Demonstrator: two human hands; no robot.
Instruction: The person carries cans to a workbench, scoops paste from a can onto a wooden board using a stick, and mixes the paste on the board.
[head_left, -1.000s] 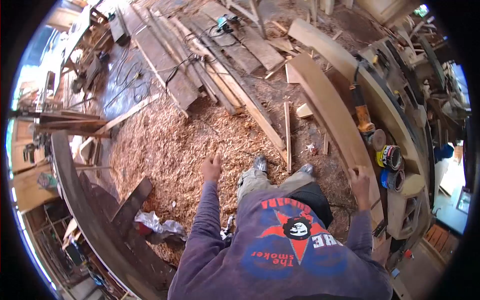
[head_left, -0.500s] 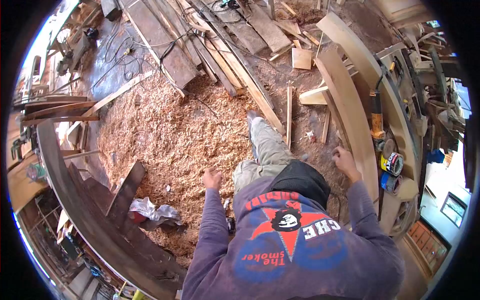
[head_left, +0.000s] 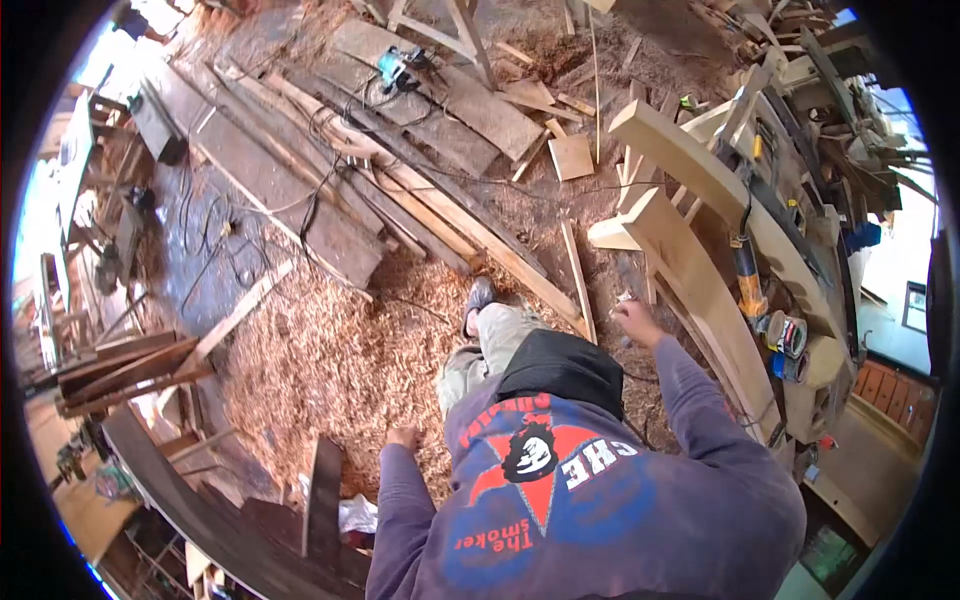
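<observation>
My left hand (head_left: 405, 437) hangs low above the wood shavings (head_left: 330, 360), its fingers small in view and loosely apart, with nothing visible in them. Out to the right, my right hand (head_left: 637, 322) is held with relaxed, slightly bent fingers and no object seen in it. A small pale scrap (head_left: 625, 296) shows on the floor just beyond its fingertips. Close to that hand stands a curved pale timber (head_left: 690, 270). A narrow wood strip (head_left: 579, 282) lies on the floor ahead of it. One shoe (head_left: 479, 298) is visible at the edge of the shavings.
Long planks (head_left: 290, 185) and cables cover the floor ahead, with a teal power tool (head_left: 400, 68) on them. A yellow-bodied tool (head_left: 747, 278) hangs by the curved timbers at right. A dark curved beam (head_left: 190, 500) runs along the left. A square wood block (head_left: 571, 157) lies farther off.
The view has shifted, bringing more of the planks and the teal tool into sight. My left hand sits lower and nearer my body; my right hand has moved left, away from the curved timber.
</observation>
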